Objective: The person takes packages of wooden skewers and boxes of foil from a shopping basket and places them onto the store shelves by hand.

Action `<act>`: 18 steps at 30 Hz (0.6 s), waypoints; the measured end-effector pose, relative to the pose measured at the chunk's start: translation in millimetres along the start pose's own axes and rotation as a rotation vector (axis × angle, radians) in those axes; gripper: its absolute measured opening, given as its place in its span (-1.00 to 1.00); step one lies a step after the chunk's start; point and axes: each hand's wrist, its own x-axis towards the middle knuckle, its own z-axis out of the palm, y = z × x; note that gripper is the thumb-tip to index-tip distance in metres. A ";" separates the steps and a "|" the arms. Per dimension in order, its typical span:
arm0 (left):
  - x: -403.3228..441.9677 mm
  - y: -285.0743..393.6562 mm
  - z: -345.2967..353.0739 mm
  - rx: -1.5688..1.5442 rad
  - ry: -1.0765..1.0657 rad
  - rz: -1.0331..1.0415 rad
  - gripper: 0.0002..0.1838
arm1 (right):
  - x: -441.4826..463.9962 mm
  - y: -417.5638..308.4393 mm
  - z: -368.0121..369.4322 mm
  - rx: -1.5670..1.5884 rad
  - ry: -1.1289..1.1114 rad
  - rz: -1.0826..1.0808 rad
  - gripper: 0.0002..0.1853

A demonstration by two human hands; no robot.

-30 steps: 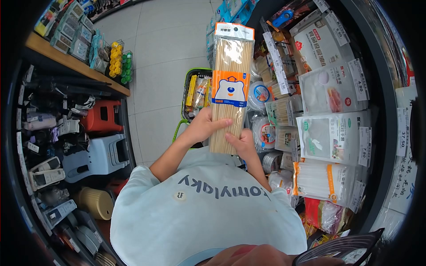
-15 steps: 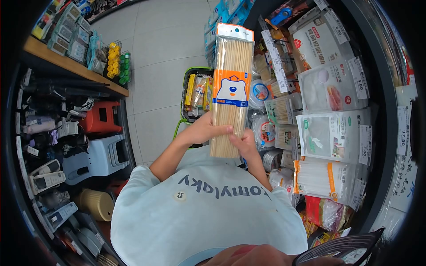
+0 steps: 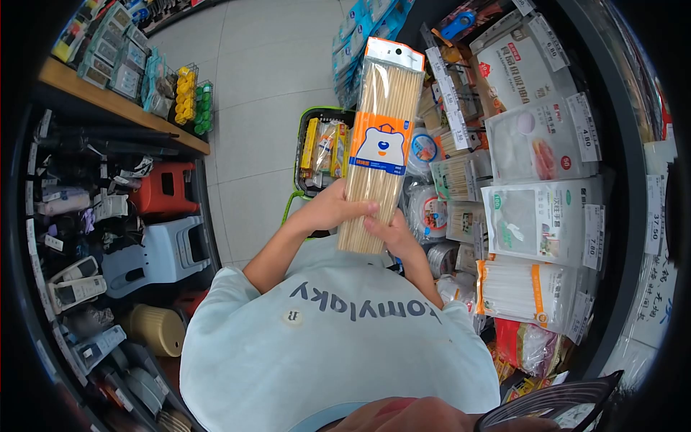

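Observation:
A clear pack of bamboo skewers (image 3: 387,93) with an orange and blue bear label stands in front of my chest, its top leaning right. My left hand (image 3: 332,207) grips its lower left side, thumb across the front. On the lower right side, my right hand (image 3: 392,232) also closes on the pack, its thumb on the front. The fingers of both hands behind the pack are hidden. Beyond my left hand is a black shopping basket (image 3: 304,129) with a green rim, holding yellow boxes and other packets, partly covered by the skewers.
A rack on the right carries disposable glove packs (image 3: 536,219), a straw pack (image 3: 522,291) and toothpick packs (image 3: 453,180). Shelves on the left hold a red stool (image 3: 164,189), a blue-grey stool (image 3: 155,255) and a tan bin (image 3: 156,331). Grey floor tiles (image 3: 252,137) run between.
The skewer pack has tilted, its top swinging right and its bottom edge shifting slightly left. My right hand has moved a little left with it. Both hands keep their hold.

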 end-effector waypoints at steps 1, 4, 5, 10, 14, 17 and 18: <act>0.4 0.8 0.5 0.000 0.001 -0.002 -0.59 | 0.2 0.7 -1.1 0.002 0.000 0.001 -0.53; 2.0 1.4 1.0 0.089 0.016 -0.017 -0.58 | 1.0 1.1 -3.4 0.023 -0.010 -0.010 -0.54; 2.5 0.9 1.0 0.088 0.011 -0.021 -0.58 | 0.8 0.4 -3.5 0.014 -0.008 -0.013 -0.54; 2.8 3.9 3.8 0.029 0.008 -0.023 -0.58 | 1.1 -1.3 -4.8 0.002 -0.018 -0.036 -0.53; 3.4 4.2 2.0 0.011 -0.014 0.011 -0.58 | 1.5 -4.9 -3.1 -0.037 -0.021 -0.054 -0.50; 3.9 0.7 0.5 -0.020 -0.033 0.011 -0.59 | 1.3 -5.8 -4.2 -0.060 -0.042 -0.058 -0.49; 4.2 -0.1 -0.1 -0.041 -0.042 0.011 -0.59 | 1.6 -5.7 -4.6 -0.076 -0.058 -0.058 -0.48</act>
